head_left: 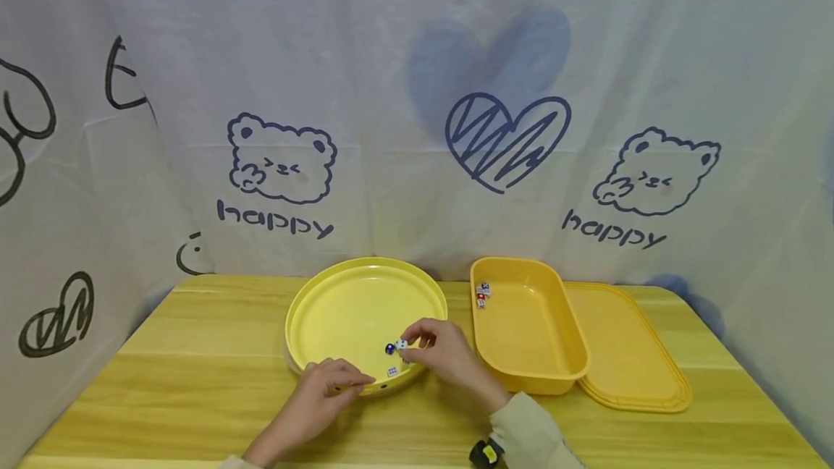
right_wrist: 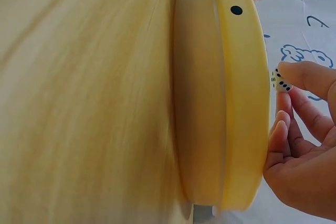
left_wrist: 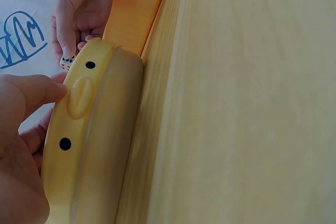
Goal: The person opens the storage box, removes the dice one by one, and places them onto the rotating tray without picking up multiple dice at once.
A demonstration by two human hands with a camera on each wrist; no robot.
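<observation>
A round yellow tray (head_left: 355,295) with a raised rim stands on the table, black dots and a beak-like bump on its near side (left_wrist: 79,98). My left hand (head_left: 319,391) pinches that near rim, thumb outside and fingers behind it. Over the tray's right front part, my right hand (head_left: 449,359) holds a white die (right_wrist: 282,81) with dark pips between thumb and fingertips. Just left of it is a blue die (head_left: 389,348). Another white die (head_left: 392,371) lies by the near rim, and one more (head_left: 405,360) is partly hidden under the right fingers.
Right of the tray stands an orange rectangular box (head_left: 576,360) with several white, red and dark dice (head_left: 481,297) at its far left corner. Its flat orange lid (head_left: 632,346) lies beside it on the wooden table (head_left: 163,368). A printed cloth (head_left: 391,165) hangs behind.
</observation>
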